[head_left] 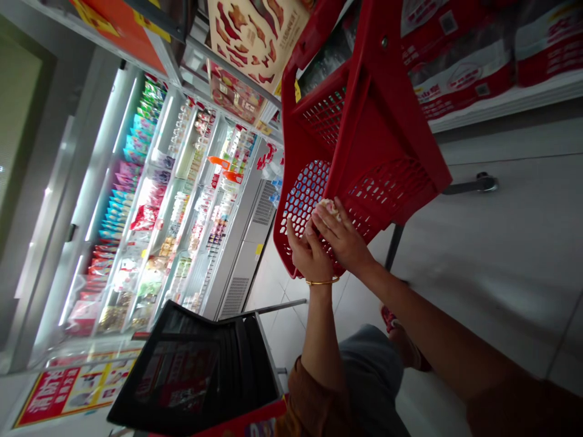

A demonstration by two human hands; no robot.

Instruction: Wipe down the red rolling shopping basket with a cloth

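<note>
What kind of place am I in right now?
Most likely a supermarket: there are packaged goods in a lit display case, a red shopping cart, and wrapped bottle packs.

Red perforated basket (387, 139), cream-and-pink item (330, 208), gold bracelet (322, 282), brown sleeve (314, 403)

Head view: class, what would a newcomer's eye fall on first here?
The big red basket right of the upper middle. Next, just before it, the left hand and right hand close together, a small pale thing at the right's fingers. Then colourful packets at left.
</note>
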